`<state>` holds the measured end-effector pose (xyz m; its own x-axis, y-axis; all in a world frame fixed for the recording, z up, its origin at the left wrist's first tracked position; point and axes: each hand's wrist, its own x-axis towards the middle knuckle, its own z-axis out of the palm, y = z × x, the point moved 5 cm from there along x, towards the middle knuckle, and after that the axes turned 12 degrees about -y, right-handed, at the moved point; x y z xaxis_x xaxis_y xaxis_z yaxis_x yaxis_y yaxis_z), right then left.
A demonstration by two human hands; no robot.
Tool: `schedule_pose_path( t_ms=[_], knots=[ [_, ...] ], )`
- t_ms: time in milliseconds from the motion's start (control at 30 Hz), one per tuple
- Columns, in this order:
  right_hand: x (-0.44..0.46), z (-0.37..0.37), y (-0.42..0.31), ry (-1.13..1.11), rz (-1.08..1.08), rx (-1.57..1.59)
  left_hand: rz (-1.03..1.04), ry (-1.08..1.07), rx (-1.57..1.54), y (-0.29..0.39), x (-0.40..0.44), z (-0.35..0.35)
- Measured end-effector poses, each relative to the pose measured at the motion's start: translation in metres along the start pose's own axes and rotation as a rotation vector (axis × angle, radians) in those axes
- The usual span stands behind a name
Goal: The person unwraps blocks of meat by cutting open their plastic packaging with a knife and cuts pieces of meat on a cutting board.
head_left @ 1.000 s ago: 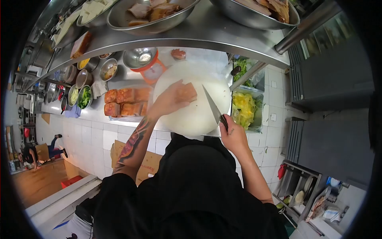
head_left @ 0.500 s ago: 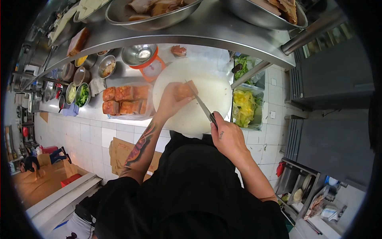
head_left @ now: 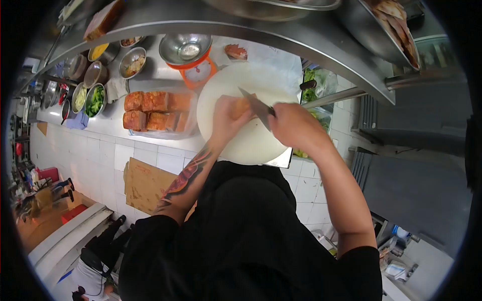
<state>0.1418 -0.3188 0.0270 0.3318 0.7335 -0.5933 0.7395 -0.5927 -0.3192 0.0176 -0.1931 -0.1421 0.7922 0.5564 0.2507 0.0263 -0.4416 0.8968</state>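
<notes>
On a round white cutting board (head_left: pixel 261 145), my left hand (head_left: pixel 230 119) is closed around a block of roast pork (head_left: pixel 243 106), mostly covered by the fingers. My right hand (head_left: pixel 297 124) grips the handle of a kitchen knife (head_left: pixel 257 106). Its blade lies across the right end of the pork; whether the edge has entered the meat is hard to tell. Left of the board, several browned pork blocks (head_left: pixel 154 101) sit in rows on clear plastic. A small reddish-brown piece of meat (head_left: pixel 236 51) rests beyond the board.
An orange scale (head_left: pixel 198 72) bearing a metal bowl (head_left: pixel 185 49) stands behind the board. Bowls of greens (head_left: pixel 94 100) and other ingredients are at left. A steel shelf (head_left: pixel 261 30) crosses overhead. Leafy vegetables (head_left: pixel 316 83) sit at right. Another person (head_left: pixel 93 266) is at lower left.
My right hand has moved forward and its forearm is raised, with the knife now farther over the pork. My left hand still holds the block. The whole view has shifted slightly.
</notes>
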Motion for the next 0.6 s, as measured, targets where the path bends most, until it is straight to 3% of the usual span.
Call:
schedule_pose_path(
  t_ms=[167,233,367,500,600],
  knots=[
    [-0.009,0.011,0.001,0.021,0.026,-0.052,0.016,0.064,0.039,0.004,-0.003,0.000],
    [-0.042,0.011,0.001,-0.168,0.138,-0.024,0.012,0.068,0.050,0.003,-0.003,0.000],
    [0.003,0.057,0.010,-0.094,0.175,0.021,-0.005,0.033,0.079,0.006,0.000,-0.003],
    [-0.029,0.057,0.021,-0.203,0.164,0.070,-0.015,0.048,0.066,0.004,0.000,-0.001],
    [-0.004,0.091,0.026,-0.178,0.202,0.178,-0.009,0.025,0.092,0.008,-0.004,0.000]
  ],
)
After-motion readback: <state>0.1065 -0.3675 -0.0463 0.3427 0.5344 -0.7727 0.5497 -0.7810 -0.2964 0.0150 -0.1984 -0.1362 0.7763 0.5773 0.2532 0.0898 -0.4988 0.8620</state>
